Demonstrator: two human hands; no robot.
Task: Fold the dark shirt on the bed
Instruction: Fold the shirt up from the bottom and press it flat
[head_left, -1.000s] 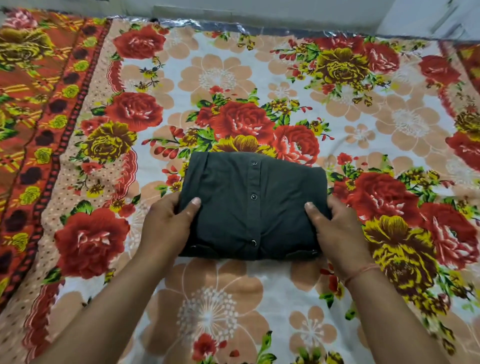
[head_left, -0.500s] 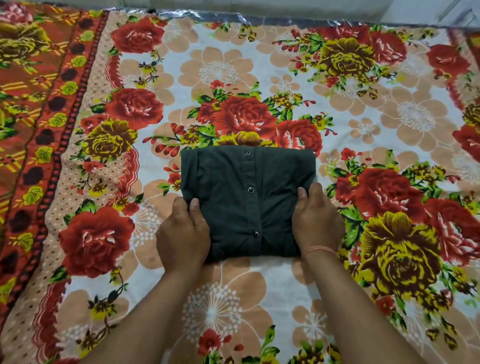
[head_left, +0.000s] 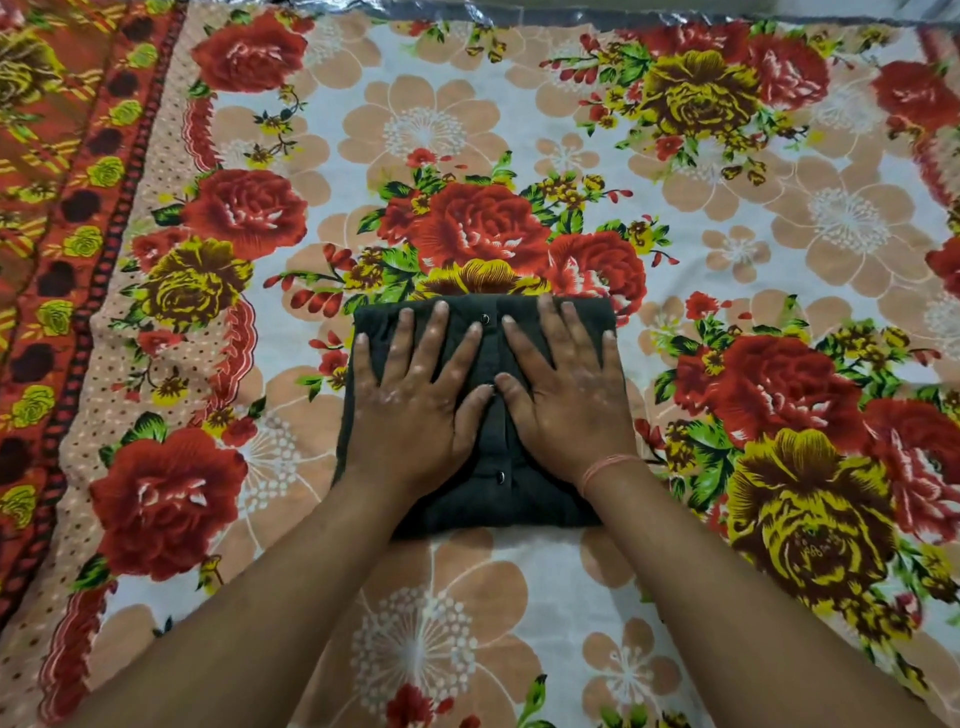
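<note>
— Where is the dark shirt (head_left: 498, 501)?
— It lies folded into a compact rectangle on the floral bedsheet (head_left: 519, 130), button placket facing up.
— And the hands?
— Both lie flat on top. The left hand (head_left: 415, 400) presses the left half, fingers straight and spread; the right hand (head_left: 566, 395) presses the right half likewise. An orange thread band (head_left: 605, 465) circles the right wrist.

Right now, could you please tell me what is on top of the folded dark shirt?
The left hand and right hand lie flat on the dark shirt, fingers spread, thumbs close together. Two buttons show between them; the cloth under the palms is hidden.
</note>
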